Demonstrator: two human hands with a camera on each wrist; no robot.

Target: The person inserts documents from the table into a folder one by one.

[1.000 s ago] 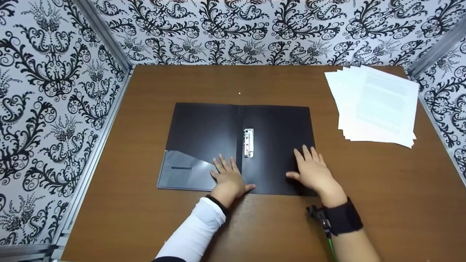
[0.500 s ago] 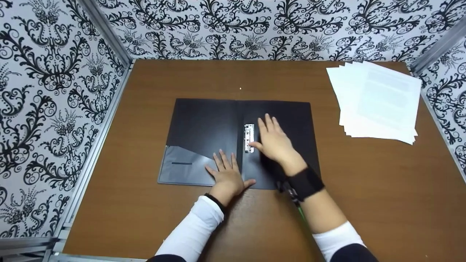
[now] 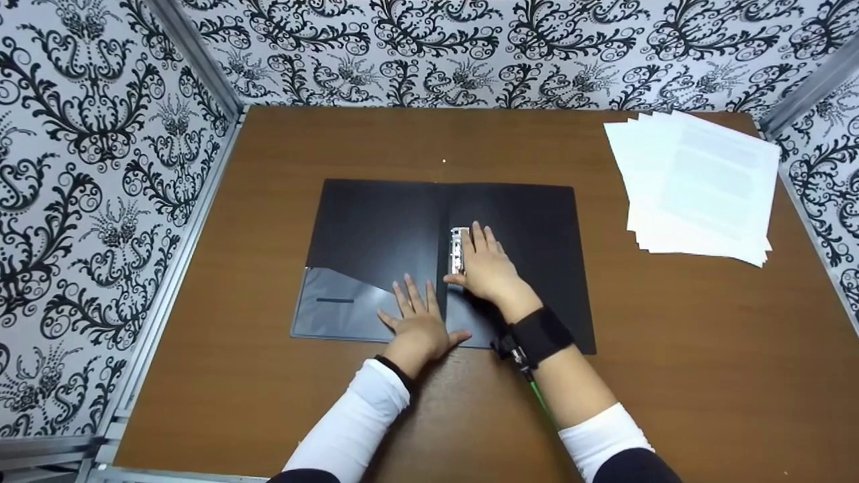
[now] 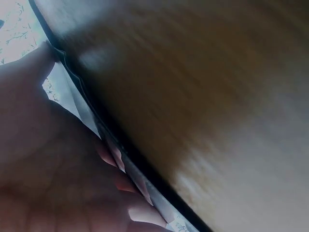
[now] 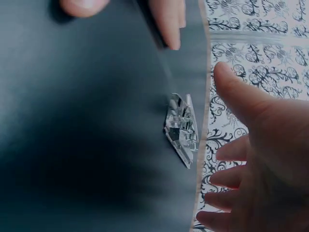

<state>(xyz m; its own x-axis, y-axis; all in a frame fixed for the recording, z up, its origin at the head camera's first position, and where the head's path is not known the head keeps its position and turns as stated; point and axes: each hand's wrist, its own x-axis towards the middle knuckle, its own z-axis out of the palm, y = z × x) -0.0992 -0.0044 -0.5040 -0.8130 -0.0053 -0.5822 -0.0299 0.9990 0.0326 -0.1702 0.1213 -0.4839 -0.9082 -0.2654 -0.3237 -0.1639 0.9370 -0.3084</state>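
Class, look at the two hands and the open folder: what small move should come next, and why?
Probably the right hand should curl its fingers onto the metal clip. In the head view it partly covers the clip, fingers extended, while the left hand lies spread at the folder's lower edge; the white papers lie apart, outside it.

Wall [image 3: 463, 54] at 12 o'clock: white, black scrollwork and floral pattern. Same print on the wall at 9–10 [image 3: 100, 168] and the wall at 3 [image 3: 822, 201]. Grey metal posts in the corners: one at 10 [image 3: 196, 57], another at 2 [image 3: 810, 92]. Brown wood-grain tabletop [image 3: 215, 376], metal rail [image 3: 170, 282] along its 9 o'clock edge. Metal framing [image 3: 47, 446] at 8. Soft sheen on wood toward 6.
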